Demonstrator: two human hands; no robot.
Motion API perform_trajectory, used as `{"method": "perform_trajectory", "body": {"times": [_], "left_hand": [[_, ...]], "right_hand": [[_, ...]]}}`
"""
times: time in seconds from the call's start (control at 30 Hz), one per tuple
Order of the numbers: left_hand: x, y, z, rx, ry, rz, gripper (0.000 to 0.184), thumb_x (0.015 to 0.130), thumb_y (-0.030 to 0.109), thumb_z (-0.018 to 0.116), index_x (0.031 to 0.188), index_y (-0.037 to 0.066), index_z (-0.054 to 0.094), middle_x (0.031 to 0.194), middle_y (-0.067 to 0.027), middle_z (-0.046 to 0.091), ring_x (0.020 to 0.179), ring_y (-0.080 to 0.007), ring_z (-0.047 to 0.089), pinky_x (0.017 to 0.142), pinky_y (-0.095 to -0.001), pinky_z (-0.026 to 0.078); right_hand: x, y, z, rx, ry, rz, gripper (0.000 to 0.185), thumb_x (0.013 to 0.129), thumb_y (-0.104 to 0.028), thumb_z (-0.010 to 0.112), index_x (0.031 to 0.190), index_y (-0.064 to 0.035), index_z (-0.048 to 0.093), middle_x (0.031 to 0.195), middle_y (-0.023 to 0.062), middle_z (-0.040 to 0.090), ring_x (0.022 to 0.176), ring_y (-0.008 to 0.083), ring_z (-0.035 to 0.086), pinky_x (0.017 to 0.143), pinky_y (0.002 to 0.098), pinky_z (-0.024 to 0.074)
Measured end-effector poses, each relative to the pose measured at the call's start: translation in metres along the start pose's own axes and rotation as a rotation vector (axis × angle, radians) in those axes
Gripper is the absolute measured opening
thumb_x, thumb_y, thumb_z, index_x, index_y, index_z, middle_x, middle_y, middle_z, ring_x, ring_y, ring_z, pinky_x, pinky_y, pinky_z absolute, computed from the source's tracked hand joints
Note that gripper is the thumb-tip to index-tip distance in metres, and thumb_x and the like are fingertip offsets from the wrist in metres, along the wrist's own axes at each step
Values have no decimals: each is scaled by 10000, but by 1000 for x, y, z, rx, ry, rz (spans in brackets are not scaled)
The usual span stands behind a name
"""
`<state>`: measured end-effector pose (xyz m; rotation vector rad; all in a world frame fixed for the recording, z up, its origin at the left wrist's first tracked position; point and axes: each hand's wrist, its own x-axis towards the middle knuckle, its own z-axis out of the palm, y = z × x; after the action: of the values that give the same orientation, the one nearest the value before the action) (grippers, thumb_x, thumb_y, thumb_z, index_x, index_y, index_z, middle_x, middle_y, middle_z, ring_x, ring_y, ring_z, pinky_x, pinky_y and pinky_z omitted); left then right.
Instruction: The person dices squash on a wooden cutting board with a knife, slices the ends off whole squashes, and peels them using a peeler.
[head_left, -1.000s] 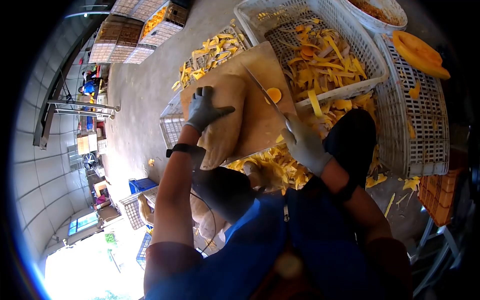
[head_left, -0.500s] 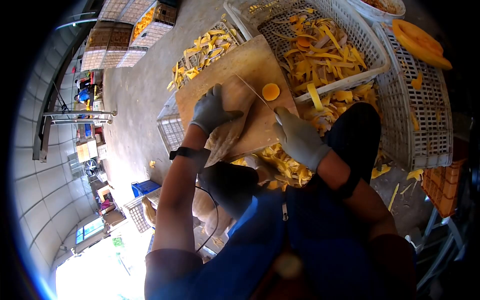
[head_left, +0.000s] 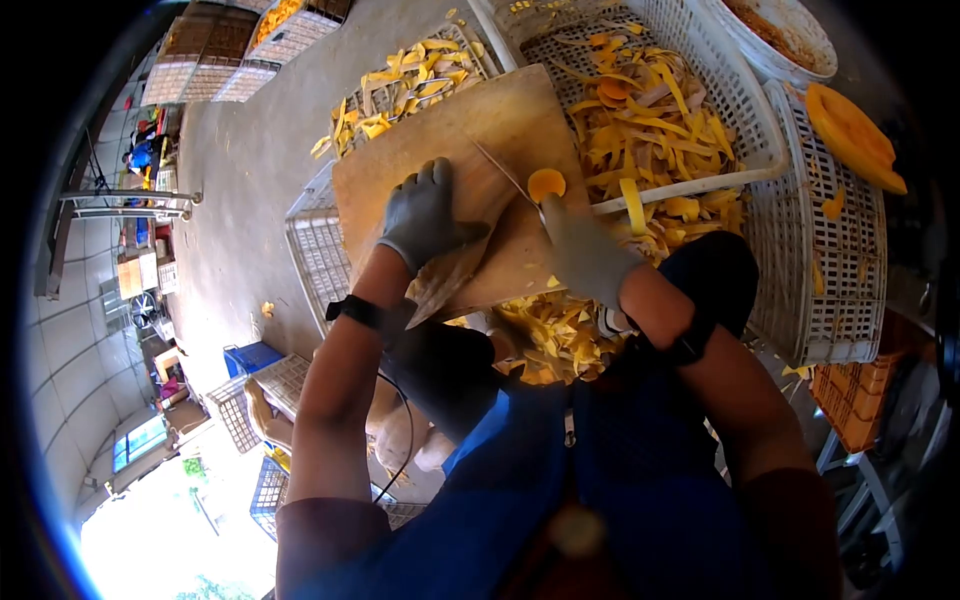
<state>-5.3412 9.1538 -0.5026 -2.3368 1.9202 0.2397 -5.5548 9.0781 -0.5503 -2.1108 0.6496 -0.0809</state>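
A tan-skinned butternut squash (head_left: 478,200) lies on the wooden board (head_left: 375,178). My left hand (head_left: 422,215), in a grey glove, presses on it, thumb stretched along its side and fingers over the far side. In my right hand (head_left: 588,255), also gloved and slightly blurred, is a knife (head_left: 500,165); its thin blade points up and left, beside the squash's cut end. Just beyond my right fingertips is a round orange squash slice (head_left: 546,184); whether the fingers touch it I cannot tell. The knife's handle is mostly hidden in the glove.
White crates of peelings (head_left: 655,110) stand beyond and right of the board. An upturned crate (head_left: 825,260) carries an orange squash piece (head_left: 850,135). A bucket (head_left: 790,50) sits at the upper right. Peelings (head_left: 550,335) lie below the board; whole squashes (head_left: 400,435) are at lower left.
My right hand has moved up toward the round slice, which now looks tilted at my fingertips. The left hand still presses on the squash. The whole view has shifted slightly.
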Motion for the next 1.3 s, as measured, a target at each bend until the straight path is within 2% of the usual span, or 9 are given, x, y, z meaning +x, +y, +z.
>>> {"method": "perform_trajectory", "body": {"times": [0.2, 0.27, 0.33, 0.73, 0.83, 0.93, 1.03, 1.23, 1.3], "left_hand": [[3, 6, -10, -12, -102, -59, 752, 578, 462, 769, 1076, 5, 439, 1065, -204, 550, 938, -383, 566, 818, -441, 460], [3, 6, -13, -3, -123, -106, 749, 578, 461, 767, 1074, 7, 440, 1056, -199, 556, 929, -382, 570, 808, -440, 465], [4, 9, -8, 15, -67, -76, 750, 576, 464, 765, 1076, 9, 441, 1052, -195, 559, 928, -379, 573, 805, -438, 467], [-10, 21, -3, 124, -3, 14, 800, 579, 477, 765, 1131, 11, 423, 1087, -193, 557, 953, -370, 571, 828, -428, 463], [-7, 21, -9, 117, -100, -29, 892, 577, 501, 767, 1219, 3, 400, 1139, -206, 545, 999, -375, 562, 856, -423, 457], [-10, 19, -2, 110, -140, -7, 915, 564, 513, 771, 1237, 16, 400, 1146, -203, 543, 1000, -369, 565, 862, -422, 457], [-13, 17, 2, 129, -36, 110, 915, 540, 505, 783, 1226, 22, 419, 1121, -185, 555, 1003, -363, 559, 863, -430, 452], [-22, 31, 0, 147, 1, 38, 904, 534, 489, 785, 1225, 30, 427, 1149, -195, 544, 1012, -371, 550, 861, -437, 449], [-23, 30, 0, 140, -2, 32, 911, 528, 494, 786, 1230, 39, 426, 1147, -199, 546, 1002, -378, 555, 854, -441, 453]], "right_hand": [[71, 35, 49, -569, -126, -235, 265, 855, -153, 504, 1042, 35, 522, 813, 226, 628, 792, 390, 622, 641, 456, 475], [69, 14, 29, -486, -157, -192, 299, 839, -150, 510, 1047, 60, 548, 835, 222, 646, 802, 386, 629, 644, 460, 474], [46, -14, -9, -19, -178, 61, 314, 840, -158, 510, 1042, 82, 519, 839, 235, 644, 800, 389, 631, 652, 458, 479], [29, 21, 45, 49, 27, 188, 352, 897, -291, 477, 1052, 25, 470, 853, 232, 634, 811, 395, 616, 736, 455, 482], [40, 23, 45, -90, -70, 122, 337, 886, -267, 487, 1053, 25, 488, 880, 230, 635, 824, 398, 615, 744, 455, 484], [47, -2, 16, -946, -612, -424, 332, 870, -236, 503, 1052, 42, 497, 898, 245, 632, 837, 389, 619, 743, 442, 488], [21, 9, 40, -11, -97, 181, 329, 819, -122, 519, 1071, 89, 507, 957, 269, 628, 913, 369, 628, 730, 439, 499], [11, -14, 29, -22, -90, 379, 371, 858, -194, 495, 1138, 46, 456, 1003, 251, 625, 961, 385, 601, 772, 449, 483], [2, -9, 26, -134, -15, 289, 369, 871, -231, 485, 1144, 18, 464, 999, 248, 626, 956, 395, 597, 781, 456, 478]]}}
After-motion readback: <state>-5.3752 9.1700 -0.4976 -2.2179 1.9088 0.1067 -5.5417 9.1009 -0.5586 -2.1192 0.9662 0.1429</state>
